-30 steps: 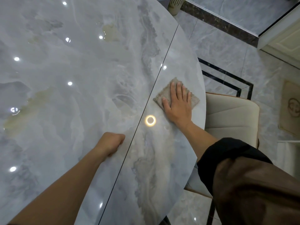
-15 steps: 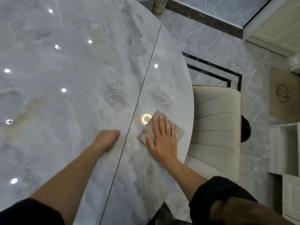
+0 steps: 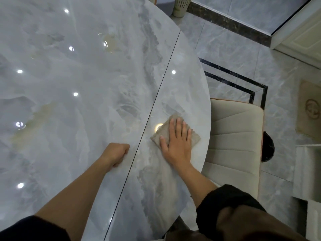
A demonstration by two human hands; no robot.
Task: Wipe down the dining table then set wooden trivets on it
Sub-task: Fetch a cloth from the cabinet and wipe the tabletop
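Observation:
A glossy grey marble dining table (image 3: 78, 84) fills the left of the view, with a thin dark seam running diagonally across it. My right hand (image 3: 175, 143) lies flat with straight fingers on a beige cleaning cloth (image 3: 165, 131), pressing it to the tabletop near the right edge, just right of the seam. My left hand (image 3: 116, 152) is curled into a fist that rests on the table left of the seam and holds nothing. No wooden trivets are in view.
A cream upholstered chair (image 3: 234, 141) is tucked against the table's right edge. A pale slotted bin (image 3: 181, 6) stands on the tiled floor at the top. White furniture (image 3: 307, 171) and a beige mat (image 3: 311, 108) sit at the right.
My right hand slid the cloth along the table edge towards me over the last second, then held almost still. The left fist stayed in place.

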